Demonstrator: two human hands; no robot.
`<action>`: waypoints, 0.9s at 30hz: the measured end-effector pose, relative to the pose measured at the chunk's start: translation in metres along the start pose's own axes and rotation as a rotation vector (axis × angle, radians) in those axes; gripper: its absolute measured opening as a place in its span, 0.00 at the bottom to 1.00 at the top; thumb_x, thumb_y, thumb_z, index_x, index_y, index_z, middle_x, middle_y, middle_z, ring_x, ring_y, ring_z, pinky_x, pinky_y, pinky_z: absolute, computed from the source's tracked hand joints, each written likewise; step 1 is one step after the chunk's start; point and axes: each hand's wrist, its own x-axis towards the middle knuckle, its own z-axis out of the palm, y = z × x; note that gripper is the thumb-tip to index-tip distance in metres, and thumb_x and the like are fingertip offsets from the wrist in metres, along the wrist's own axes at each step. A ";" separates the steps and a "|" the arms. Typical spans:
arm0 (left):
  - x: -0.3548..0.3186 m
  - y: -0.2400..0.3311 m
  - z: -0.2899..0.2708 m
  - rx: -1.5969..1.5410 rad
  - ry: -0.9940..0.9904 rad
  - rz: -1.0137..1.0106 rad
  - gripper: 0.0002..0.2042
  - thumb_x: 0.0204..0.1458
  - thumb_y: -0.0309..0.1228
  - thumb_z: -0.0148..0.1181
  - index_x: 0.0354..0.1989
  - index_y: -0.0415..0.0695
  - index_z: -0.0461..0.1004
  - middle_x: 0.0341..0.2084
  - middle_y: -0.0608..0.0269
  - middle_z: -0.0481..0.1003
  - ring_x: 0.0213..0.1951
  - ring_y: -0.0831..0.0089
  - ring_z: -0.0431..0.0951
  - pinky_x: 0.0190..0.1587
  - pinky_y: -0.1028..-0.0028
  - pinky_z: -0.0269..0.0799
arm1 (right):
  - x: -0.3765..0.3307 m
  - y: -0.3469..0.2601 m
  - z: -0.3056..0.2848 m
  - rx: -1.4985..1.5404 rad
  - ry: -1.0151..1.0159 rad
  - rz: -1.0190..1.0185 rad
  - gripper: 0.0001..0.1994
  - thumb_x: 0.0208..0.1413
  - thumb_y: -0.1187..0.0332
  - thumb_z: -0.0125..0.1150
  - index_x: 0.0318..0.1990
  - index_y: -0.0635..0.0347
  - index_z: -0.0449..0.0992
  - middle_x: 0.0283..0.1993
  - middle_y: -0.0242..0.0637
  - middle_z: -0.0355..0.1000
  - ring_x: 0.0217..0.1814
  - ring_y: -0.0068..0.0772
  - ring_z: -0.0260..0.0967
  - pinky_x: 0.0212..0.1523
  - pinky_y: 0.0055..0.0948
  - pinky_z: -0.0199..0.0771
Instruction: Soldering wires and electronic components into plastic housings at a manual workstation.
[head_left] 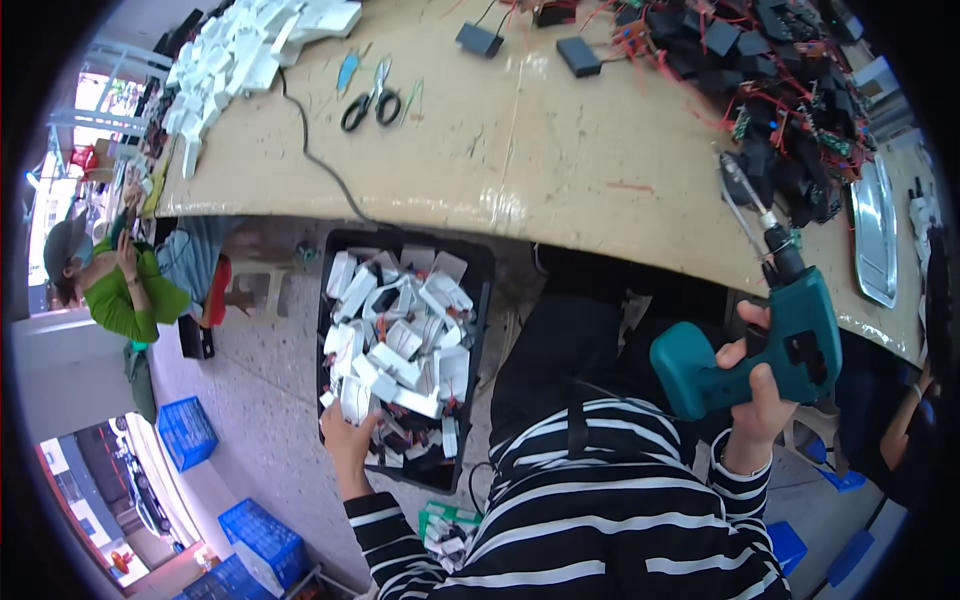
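Workshop setting: a long pale wooden bench (560,150) crosses the upper half of your view, with a speckled floor below it. Under the bench's near edge, on the floor to your left, sits a black crate (485,290) filled with small white plastic housings (400,350). Your left hand (348,430) reaches down into the crate's near left corner, fingers curled around one of the white housings; how firmly it grips cannot be told. Your right hand (755,395) is closed around the handle of a teal cordless screwdriver (780,345), held up in front of the bench edge with its bit pointing up and away from you. On the bench, right end: a heap of black modules with red wires (780,90), and a metal tray (878,240) near the edge. Centre top: two small black boxes (578,55) with leads. Left of centre: black-handled scissors (368,100), with a dark cable (310,150) trailing off the near edge. Far left: a pile of white casings (240,55). Another person in a green top (125,295) sits at the far left, and blue crates (260,540) stand on the floor by them.
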 end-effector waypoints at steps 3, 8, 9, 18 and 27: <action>0.009 0.014 -0.016 -0.189 0.076 0.040 0.41 0.30 0.44 0.73 0.54 0.35 0.65 0.46 0.40 0.70 0.50 0.47 0.69 0.55 0.59 0.63 | 0.005 -0.002 -0.002 -0.004 -0.002 -0.009 0.33 0.55 0.64 0.59 0.63 0.71 0.52 0.56 0.58 0.64 0.36 0.31 0.72 0.36 0.28 0.74; 0.074 0.074 -0.078 -0.381 0.209 0.235 0.27 0.46 0.32 0.66 0.54 0.35 0.67 0.46 0.49 0.72 0.47 0.63 0.73 0.51 0.68 0.67 | 0.011 0.001 -0.010 0.031 0.026 0.044 0.33 0.54 0.64 0.60 0.62 0.72 0.53 0.55 0.56 0.65 0.34 0.29 0.73 0.36 0.27 0.75; 0.086 0.116 -0.098 -0.494 0.220 0.329 0.24 0.49 0.30 0.63 0.54 0.34 0.67 0.45 0.52 0.73 0.46 0.67 0.73 0.50 0.71 0.67 | 0.015 0.003 -0.010 0.037 0.027 0.035 0.33 0.54 0.64 0.60 0.62 0.72 0.53 0.55 0.56 0.65 0.34 0.29 0.73 0.36 0.27 0.75; 0.321 0.391 -0.144 -0.923 0.325 0.456 0.23 0.56 0.37 0.56 0.53 0.32 0.65 0.31 0.59 0.73 0.34 0.73 0.74 0.33 0.77 0.69 | 0.029 0.001 -0.012 0.106 0.136 0.058 0.32 0.53 0.62 0.61 0.60 0.71 0.56 0.55 0.54 0.66 0.32 0.30 0.72 0.33 0.27 0.75; 0.462 0.388 -0.141 -0.926 0.309 0.243 0.17 0.49 0.25 0.55 0.50 0.37 0.70 0.33 0.59 0.75 0.31 0.71 0.75 0.29 0.74 0.70 | 0.037 -0.011 -0.007 0.133 0.165 0.179 0.37 0.49 0.63 0.66 0.61 0.72 0.53 0.54 0.55 0.66 0.32 0.34 0.75 0.33 0.30 0.77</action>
